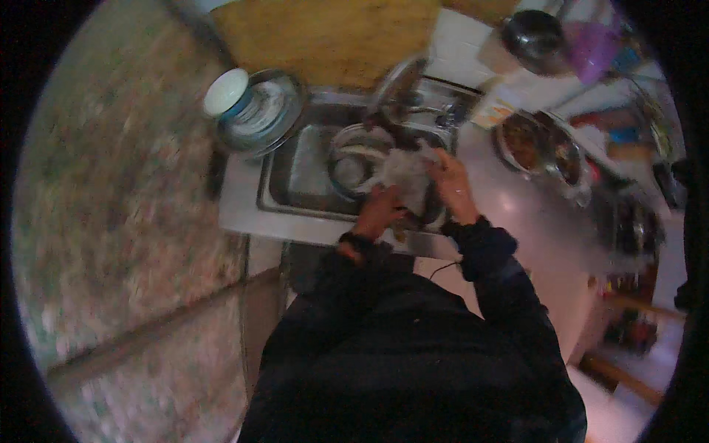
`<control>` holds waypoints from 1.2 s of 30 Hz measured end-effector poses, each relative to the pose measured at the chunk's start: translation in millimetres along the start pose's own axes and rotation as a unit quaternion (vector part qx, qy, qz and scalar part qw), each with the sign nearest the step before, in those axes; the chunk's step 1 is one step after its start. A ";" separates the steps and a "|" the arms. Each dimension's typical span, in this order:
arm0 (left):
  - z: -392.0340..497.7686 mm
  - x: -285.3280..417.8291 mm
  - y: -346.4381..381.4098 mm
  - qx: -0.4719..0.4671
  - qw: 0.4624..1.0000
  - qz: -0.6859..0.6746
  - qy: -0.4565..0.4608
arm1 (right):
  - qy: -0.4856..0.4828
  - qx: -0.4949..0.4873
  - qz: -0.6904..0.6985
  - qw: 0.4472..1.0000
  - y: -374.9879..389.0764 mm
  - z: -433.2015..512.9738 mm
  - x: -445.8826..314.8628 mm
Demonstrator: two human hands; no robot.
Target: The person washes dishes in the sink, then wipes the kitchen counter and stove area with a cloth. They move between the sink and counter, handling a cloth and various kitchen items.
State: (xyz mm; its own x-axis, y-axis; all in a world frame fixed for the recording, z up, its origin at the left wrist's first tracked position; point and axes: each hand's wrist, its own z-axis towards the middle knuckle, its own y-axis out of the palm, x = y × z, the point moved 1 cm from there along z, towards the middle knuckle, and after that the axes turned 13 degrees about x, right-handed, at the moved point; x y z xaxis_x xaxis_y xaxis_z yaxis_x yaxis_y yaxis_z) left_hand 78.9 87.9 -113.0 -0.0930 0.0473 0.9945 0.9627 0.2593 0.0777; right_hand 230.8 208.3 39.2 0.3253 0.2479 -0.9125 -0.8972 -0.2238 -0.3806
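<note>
A pale, crumpled cloth is stretched between my two hands over the steel sink. My left hand grips its lower left side, near the front rim. On the opposite side, my right hand pinches the upper right edge. To the left of the cloth, a round metal pot or bowl sits in the sink. Inside it is a smaller round dish. The cloth partly covers the sink's right part. Blur hides fine detail of the fingers.
At the sink's left corner stands a large bowl holding stacked dishes and a tilted white bowl. A blurred faucet area lies behind. On the right counter are pans with food. A dark pot stands farther back.
</note>
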 end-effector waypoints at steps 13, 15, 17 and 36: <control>13.0 70.5 36.1 -0.011 0.998 0.008 -0.064 | -0.151 0.078 -0.041 0.985 -34.3 -41.5 -42.1; 7.2 87.6 40.1 0.012 0.997 0.035 -0.063 | -0.127 0.141 -0.057 0.980 -47.6 -48.8 -37.6; -0.5 108.5 37.2 -0.009 0.993 0.114 -0.014 | -0.118 0.218 -0.076 0.966 -52.3 -62.0 -28.0; 21.5 169.8 96.0 -0.280 0.953 0.111 -0.026 | 0.282 0.197 0.104 0.933 -216.7 -158.1 -3.9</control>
State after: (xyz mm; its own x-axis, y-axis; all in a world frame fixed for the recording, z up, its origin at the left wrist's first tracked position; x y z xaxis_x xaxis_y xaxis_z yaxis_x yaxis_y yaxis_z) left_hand 150.1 141.6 61.9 0.1296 0.0925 0.9873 0.9436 -0.3174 -0.0941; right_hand 471.2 106.8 101.6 0.1380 -0.3222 -0.9366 -0.9623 0.1803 -0.2038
